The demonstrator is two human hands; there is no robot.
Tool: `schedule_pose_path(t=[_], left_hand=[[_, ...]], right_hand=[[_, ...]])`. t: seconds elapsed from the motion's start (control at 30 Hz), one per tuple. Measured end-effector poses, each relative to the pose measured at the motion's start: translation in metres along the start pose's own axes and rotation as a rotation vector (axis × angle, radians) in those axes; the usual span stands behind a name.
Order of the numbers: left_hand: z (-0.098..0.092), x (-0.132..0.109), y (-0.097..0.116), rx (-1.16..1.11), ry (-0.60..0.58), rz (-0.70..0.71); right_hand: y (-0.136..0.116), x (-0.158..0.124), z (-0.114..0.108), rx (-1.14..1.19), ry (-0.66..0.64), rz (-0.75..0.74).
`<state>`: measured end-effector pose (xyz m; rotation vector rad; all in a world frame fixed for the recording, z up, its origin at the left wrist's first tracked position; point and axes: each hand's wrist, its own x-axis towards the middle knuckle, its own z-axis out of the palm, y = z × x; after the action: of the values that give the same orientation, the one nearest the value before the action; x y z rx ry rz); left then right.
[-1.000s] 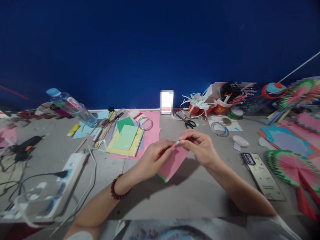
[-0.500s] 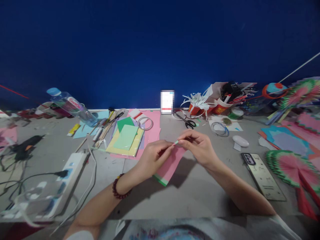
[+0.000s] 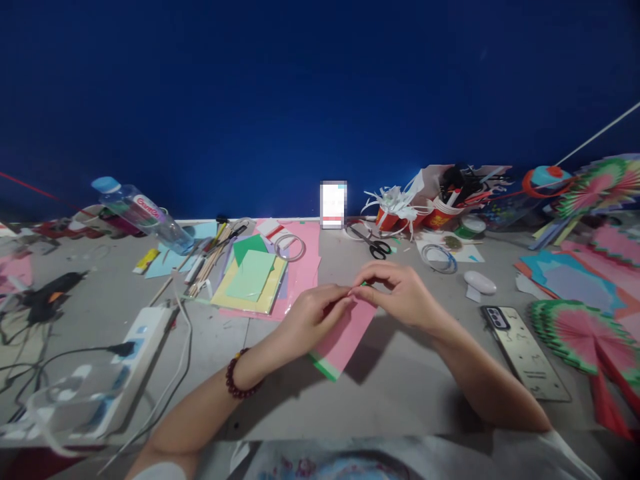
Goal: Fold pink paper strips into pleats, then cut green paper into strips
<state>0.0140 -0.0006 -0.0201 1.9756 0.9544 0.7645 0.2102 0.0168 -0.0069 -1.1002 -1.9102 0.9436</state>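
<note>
A pink sheet of paper (image 3: 345, 339) with green edging along its near and far ends hangs tilted between my hands, above the grey table. My left hand (image 3: 314, 313), with a dark beaded bracelet at the wrist, pinches the paper's far edge from the left. Close against it, my right hand (image 3: 395, 293) grips the same edge, thumb and fingers pressed together. The fingertips of both hands nearly touch and cover part of that edge.
Coloured paper sheets (image 3: 250, 275) lie left of centre, and black scissors (image 3: 377, 248) beyond my hands. At left are a power strip (image 3: 133, 367) and a bottle (image 3: 150, 213). A phone (image 3: 523, 353) and a pleated paper fan (image 3: 585, 337) lie right.
My right fingers have closed in toward the left ones along the paper's far edge. The pale green bit between the fingertips is now mostly covered. The sheet has shifted slightly right.
</note>
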Motion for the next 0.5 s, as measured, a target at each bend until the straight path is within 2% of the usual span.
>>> schedule_pose_path(t=[0.17, 0.5], left_hand=[[-0.002, 0.0019, 0.0004, 0.024, -0.091, -0.1], [-0.0036, 0.002, 0.0018, 0.042, -0.096, -0.14]], right_hand=[[-0.0013, 0.0, -0.0065, -0.091, 0.02, -0.007], [0.0027, 0.0036, -0.0073, -0.069, 0.005, 0.048]])
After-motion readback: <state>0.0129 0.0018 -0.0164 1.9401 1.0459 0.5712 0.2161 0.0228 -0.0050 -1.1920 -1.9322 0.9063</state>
